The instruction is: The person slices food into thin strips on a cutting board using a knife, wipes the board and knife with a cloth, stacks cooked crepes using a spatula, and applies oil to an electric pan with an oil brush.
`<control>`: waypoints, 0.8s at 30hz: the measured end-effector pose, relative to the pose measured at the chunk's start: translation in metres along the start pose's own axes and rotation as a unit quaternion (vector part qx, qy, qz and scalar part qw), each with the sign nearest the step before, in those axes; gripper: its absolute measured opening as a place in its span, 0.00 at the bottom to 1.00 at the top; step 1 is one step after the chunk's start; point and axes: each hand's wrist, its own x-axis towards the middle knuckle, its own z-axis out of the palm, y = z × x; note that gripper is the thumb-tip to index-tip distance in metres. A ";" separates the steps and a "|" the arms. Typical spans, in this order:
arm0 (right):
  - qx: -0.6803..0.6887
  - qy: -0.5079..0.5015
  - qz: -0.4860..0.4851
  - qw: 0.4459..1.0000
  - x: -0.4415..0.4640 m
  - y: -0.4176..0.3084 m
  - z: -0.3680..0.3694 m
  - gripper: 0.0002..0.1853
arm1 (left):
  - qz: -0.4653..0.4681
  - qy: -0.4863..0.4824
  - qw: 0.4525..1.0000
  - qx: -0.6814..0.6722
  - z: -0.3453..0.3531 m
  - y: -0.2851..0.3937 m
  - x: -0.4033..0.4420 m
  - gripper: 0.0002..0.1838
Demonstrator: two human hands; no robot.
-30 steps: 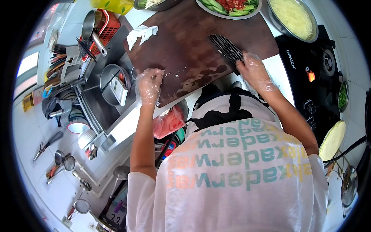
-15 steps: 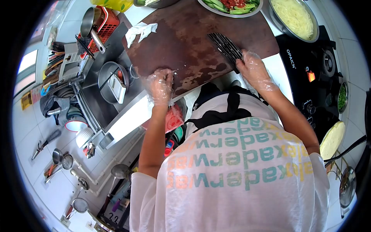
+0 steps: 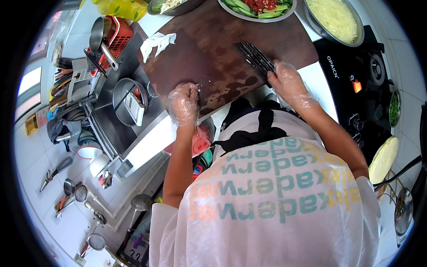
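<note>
Knife (image 3: 254, 58) in R fingers (image 3: 274, 76), blade (image 3: 249, 52) past them; L fingers (image 3: 189, 87) bent nr wht bits (image 3: 199, 89), hold unclear.

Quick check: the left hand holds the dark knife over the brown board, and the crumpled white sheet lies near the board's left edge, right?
Wrong hand: the head view shows the right hand, not the left hand, holding the dark knife over the brown board. The crumpled white sheet does lie near the board's left edge.
</note>
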 end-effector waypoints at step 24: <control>0.003 -0.038 0.006 0.999 0.003 -0.005 -0.007 0.10 | 0.306 -0.149 0.805 -0.486 -0.113 0.147 0.005 0.13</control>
